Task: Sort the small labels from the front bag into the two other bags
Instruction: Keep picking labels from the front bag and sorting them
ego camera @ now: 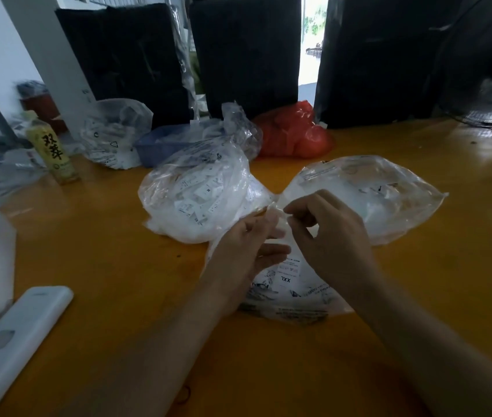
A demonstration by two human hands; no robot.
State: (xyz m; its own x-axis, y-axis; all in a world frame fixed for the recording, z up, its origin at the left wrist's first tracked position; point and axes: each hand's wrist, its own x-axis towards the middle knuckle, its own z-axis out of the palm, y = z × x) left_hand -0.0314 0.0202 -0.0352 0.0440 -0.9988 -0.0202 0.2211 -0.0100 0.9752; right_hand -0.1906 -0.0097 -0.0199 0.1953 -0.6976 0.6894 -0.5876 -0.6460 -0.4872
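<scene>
Both hands meet above the front bag on the orange surface, the right hand pinching a small label with curled fingers, the left hand loosely spread beside it, between the left bag and right bag.

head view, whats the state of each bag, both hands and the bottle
front bag: flat on the table, under both hands
left bag: bulging with small labels
right bag: puffed, few labels inside
red bag: full, at the back
left hand: fingers relaxed, touching a small label
right hand: fingers pinching that label
bottle: upright
</scene>
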